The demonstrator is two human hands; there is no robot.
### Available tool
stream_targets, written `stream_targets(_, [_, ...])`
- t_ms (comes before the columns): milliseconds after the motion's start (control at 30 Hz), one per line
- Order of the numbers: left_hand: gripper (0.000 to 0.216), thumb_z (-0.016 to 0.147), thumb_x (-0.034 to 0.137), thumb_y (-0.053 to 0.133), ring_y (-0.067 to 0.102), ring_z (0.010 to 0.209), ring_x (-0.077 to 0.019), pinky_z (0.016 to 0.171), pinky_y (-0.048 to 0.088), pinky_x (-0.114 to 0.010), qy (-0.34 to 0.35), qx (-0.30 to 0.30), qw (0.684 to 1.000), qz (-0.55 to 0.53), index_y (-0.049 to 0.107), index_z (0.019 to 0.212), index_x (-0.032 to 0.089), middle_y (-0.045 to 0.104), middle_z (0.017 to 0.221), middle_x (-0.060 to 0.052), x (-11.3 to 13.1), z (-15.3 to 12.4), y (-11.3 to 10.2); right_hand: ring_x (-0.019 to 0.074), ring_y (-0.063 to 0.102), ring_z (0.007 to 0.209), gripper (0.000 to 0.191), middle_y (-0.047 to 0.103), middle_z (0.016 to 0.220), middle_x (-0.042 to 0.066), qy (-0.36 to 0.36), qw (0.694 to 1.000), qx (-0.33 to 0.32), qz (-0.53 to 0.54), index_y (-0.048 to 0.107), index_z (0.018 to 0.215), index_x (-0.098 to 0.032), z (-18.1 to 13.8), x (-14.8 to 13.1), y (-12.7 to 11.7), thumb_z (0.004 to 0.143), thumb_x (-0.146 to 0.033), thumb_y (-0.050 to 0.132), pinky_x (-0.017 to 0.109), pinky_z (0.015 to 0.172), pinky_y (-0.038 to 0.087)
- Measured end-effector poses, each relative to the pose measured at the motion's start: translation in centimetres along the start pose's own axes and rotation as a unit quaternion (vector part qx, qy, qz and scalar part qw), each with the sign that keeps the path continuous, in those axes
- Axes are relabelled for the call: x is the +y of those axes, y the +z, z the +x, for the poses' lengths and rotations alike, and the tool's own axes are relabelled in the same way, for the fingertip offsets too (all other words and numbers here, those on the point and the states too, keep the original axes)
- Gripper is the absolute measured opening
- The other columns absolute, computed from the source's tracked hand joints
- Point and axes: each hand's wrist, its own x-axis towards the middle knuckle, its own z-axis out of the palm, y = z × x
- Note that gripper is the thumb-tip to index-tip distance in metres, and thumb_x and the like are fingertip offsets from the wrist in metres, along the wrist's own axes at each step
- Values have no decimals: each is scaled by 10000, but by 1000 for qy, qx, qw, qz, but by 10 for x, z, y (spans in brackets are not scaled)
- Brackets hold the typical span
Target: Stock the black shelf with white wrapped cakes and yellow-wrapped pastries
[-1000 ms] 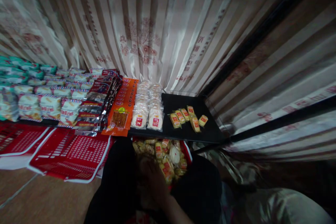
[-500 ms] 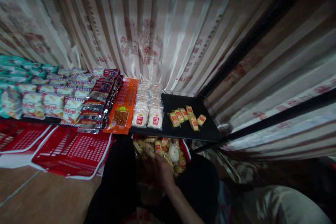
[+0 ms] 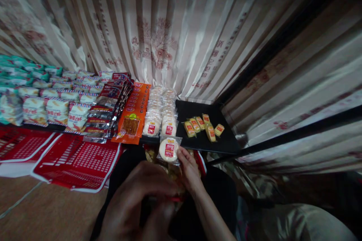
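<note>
My right hand (image 3: pixel 190 167) pinches the edge of a wrapped rice cracker (image 3: pixel 169 150), a round white disc in clear film with a red label. It is held above the red basket (image 3: pixel 202 163) between my knees, just in front of the shelf's front edge. Small yellow wrapped snacks lie in that basket, mostly hidden by my hands. My left hand (image 3: pixel 141 192) is smeared by motion, low over the lap and left of my right hand. Its fingers are too blurred to read. Two rows of similar wrapped crackers (image 3: pixel 152 120) stand on the black shelf (image 3: pixel 195 144).
Several yellow snack packs (image 3: pixel 210 132) lie on the shelf's right part. Left of the crackers are an orange packet (image 3: pixel 132 116), dark red packets (image 3: pixel 104 101) and white snack bags (image 3: pixel 58 111). Red baskets (image 3: pixel 82 162) stand below. A black pole (image 3: pixel 299 126) slants at right, before a pleated curtain (image 3: pixel 181 26).
My right hand has come up out of the basket holding a wrapped rice cracker. My left hand has entered view at the lower middle, blurred.
</note>
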Motion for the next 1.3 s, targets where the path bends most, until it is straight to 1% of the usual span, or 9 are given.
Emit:
stream_targets(100, [216, 776, 400, 576, 594, 590, -127, 521, 504, -249, -114, 20, 987, -113, 637, 863, 212, 632, 705, -16, -24, 34, 16, 215, 657, 810, 452, 710, 925, 71, 2, 1000, 25, 16, 646, 1015, -184, -3, -5, 8, 680, -486, 680, 323, 683, 524])
stream_targets(200, [308, 724, 462, 599, 550, 505, -111, 497, 476, -224, -205, 70, 966, -140, 625, 787, 162, 555, 526, 29, -65, 47, 34, 216, 658, 805, 476, 712, 922, 72, -1, 999, 36, 12, 647, 997, -182, -6, -6, 15, 659, -515, 685, 323, 680, 524])
stream_targets(333, [436, 656, 472, 651, 626, 682, -159, 665, 528, -298, -203, 123, 967, -90, 614, 942, 144, 667, 817, -58, -113, 41, 51, 222, 657, 819, 464, 713, 916, 73, -9, 999, 16, -30, 646, 995, -192, -8, -1, 22, 675, -528, 668, 326, 690, 530])
stream_targets(400, [465, 653, 465, 642, 650, 775, -189, 722, 535, -327, -218, 79, 965, -122, 600, 986, 143, 677, 935, -92, -125, 37, 55, 219, 654, 843, 431, 707, 941, 68, -12, 999, -19, -47, 638, 1012, -199, -9, 4, 24, 722, -517, 629, 332, 716, 532])
stream_targets(467, [405, 683, 450, 608, 661, 815, -209, 740, 537, -339, -240, 38, 958, -153, 602, 953, 149, 691, 925, -89, -129, 37, 57, 212, 652, 858, 400, 701, 962, 64, -15, 996, -57, -65, 630, 1027, -202, -7, 9, 27, 770, -504, 580, 344, 750, 529])
stream_targets(567, [325, 713, 427, 579, 666, 798, -219, 725, 540, -345, -251, 59, 955, -147, 604, 895, 160, 703, 857, -67, -134, 44, 56, 209, 649, 866, 376, 699, 965, 64, -45, 988, -70, -133, 632, 1019, -200, 1, 14, 31, 786, -486, 557, 346, 775, 524])
stream_targets(900, [349, 812, 377, 471, 646, 832, -207, 759, 533, -359, -201, 118, 972, -28, 568, 1039, 129, 646, 981, -120, -169, 90, 67, 131, 570, 582, 348, 675, 768, 17, -123, 927, 41, -352, 634, 956, -172, 60, 8, 52, 709, -416, 612, 271, 616, 492])
stream_targets(1100, [464, 834, 232, 456, 408, 1244, -286, 963, 439, -436, -17, 146, 958, 245, 425, 1286, 133, 423, 1332, -170, -170, 87, 82, 124, 568, 558, 322, 665, 765, 15, -136, 919, 51, -368, 617, 945, -173, 75, 6, 55, 744, -419, 570, 254, 580, 484])
stream_targets(1300, [359, 879, 179, 416, 461, 1178, -279, 902, 480, -403, 72, 91, 922, 369, 485, 1230, 149, 459, 1279, -171, -171, 81, 94, 139, 614, 571, 270, 673, 761, 14, -140, 922, 21, -361, 612, 933, -188, 81, 11, 53, 752, -382, 561, 267, 579, 511])
